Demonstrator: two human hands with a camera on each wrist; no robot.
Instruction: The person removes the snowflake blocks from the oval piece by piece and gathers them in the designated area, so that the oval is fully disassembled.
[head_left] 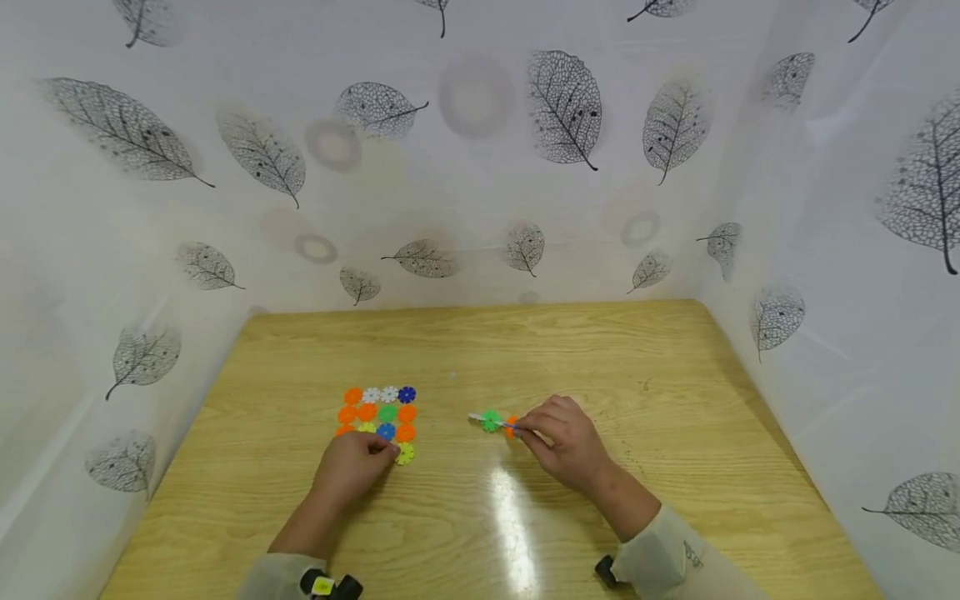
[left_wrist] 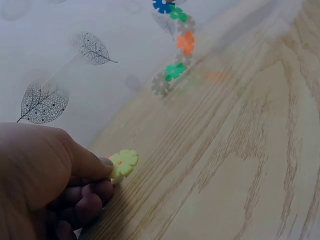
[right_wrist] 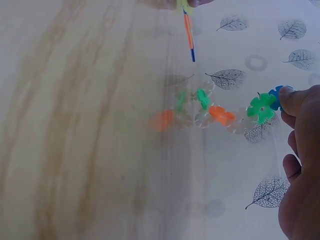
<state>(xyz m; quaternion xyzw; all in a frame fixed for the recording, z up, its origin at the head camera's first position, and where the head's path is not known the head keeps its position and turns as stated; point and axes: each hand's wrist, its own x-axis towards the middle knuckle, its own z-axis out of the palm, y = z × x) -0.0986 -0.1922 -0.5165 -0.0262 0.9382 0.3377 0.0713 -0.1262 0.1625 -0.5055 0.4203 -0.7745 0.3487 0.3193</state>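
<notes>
My left hand [head_left: 356, 467] pinches a yellow notched plastic disc [left_wrist: 125, 163] between thumb and fingers. That disc sits at the near right corner of a square sheet of orange, white, blue, green and yellow discs [head_left: 387, 413]; the hand hides part of its near row. In the right wrist view the sheet appears edge-on as a thin orange and blue strip [right_wrist: 189, 32]. My right hand [head_left: 564, 440] pinches a blue disc [right_wrist: 278, 98] at the end of a curved chain of green, orange and clear discs [right_wrist: 221, 115]. The chain's far end points toward the sheet.
A wooden table [head_left: 465, 517] lies under both hands. White sheeting printed with grey leaves [head_left: 566, 108] rises around its back and sides. Dark wrist straps [head_left: 330, 586] sit at the sleeves.
</notes>
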